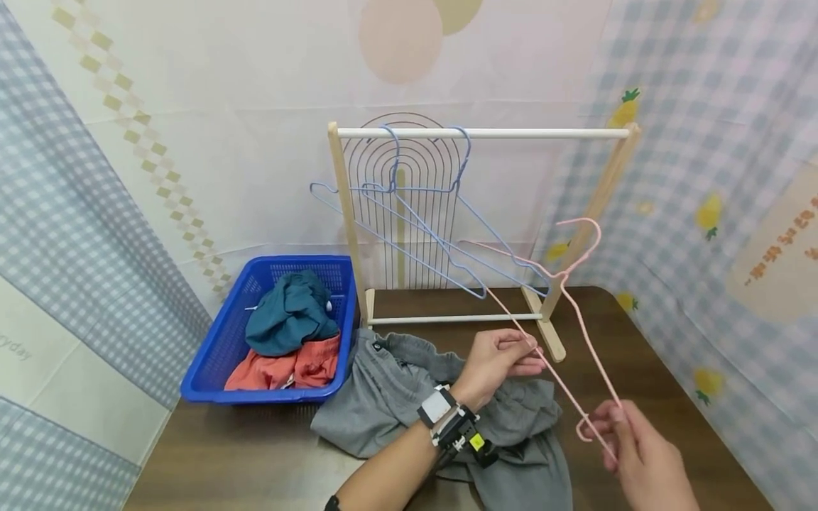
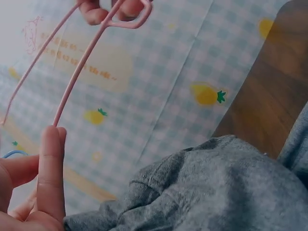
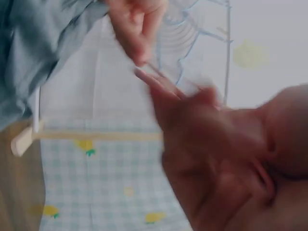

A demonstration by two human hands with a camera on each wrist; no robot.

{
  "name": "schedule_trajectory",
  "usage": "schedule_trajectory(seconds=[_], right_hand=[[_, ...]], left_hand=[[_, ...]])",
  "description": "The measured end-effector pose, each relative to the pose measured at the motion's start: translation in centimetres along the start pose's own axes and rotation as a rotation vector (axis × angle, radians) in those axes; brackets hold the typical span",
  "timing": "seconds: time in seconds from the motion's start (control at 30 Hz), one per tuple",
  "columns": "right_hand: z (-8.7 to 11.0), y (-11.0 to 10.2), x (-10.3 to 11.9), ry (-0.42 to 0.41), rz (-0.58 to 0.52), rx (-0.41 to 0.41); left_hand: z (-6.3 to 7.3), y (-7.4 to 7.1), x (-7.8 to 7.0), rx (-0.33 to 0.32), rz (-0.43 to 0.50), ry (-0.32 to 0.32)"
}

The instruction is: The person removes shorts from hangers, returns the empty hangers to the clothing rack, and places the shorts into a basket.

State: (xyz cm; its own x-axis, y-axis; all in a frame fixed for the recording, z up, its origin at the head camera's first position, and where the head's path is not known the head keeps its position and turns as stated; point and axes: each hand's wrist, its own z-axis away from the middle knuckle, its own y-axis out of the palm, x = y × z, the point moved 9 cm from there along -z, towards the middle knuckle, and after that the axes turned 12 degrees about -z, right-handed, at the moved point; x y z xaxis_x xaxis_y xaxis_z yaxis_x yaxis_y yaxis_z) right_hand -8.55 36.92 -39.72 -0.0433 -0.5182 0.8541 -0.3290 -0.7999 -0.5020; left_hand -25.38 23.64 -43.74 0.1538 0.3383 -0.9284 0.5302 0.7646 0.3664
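A pink clothes hanger [image 1: 584, 326] is held slantwise over the table's right side, its hook up. My left hand [image 1: 495, 362] pinches its long bottom bar between thumb and fingers; in the left wrist view the bar runs up from those fingers [image 2: 50, 168]. At the lower corner, my right hand [image 1: 645, 451] grips the hanger near its small notch. The right wrist view is blurred, with the right hand [image 3: 207, 139] hiding much of the bar. Below the left hand lie grey trousers or shorts [image 1: 377, 411], crumpled, with an elastic-looking waistband [image 1: 422, 351].
Behind stands a wooden rack with a white rail [image 1: 524, 133], from which two blue hangers [image 1: 460, 177] hang. To the left, a blue basket [image 1: 262, 397] contains a teal garment [image 1: 287, 319] and a coral one [image 1: 316, 362]. Checked cloth [image 1: 677, 234] borders the brown table [image 1: 230, 454].
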Motion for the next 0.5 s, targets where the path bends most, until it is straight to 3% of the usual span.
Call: schedule_trajectory(seconds=[0.1,0.23,0.5], right_hand=[[-0.7,-1.9,0.8,-0.098,0.053,-0.125],[-1.3,-3.9,0.8,-0.161,0.053,-0.239],[-4.0,-6.4,-0.4,-0.219,0.04,-0.346]], left_hand=[[-0.2,0.5,-0.7,0.027,-0.015,0.024],[-0.2,1.5,-1.8,0.11,-0.065,0.044],[-0.5,4.0,-2.1,0.197,-0.028,-0.002]])
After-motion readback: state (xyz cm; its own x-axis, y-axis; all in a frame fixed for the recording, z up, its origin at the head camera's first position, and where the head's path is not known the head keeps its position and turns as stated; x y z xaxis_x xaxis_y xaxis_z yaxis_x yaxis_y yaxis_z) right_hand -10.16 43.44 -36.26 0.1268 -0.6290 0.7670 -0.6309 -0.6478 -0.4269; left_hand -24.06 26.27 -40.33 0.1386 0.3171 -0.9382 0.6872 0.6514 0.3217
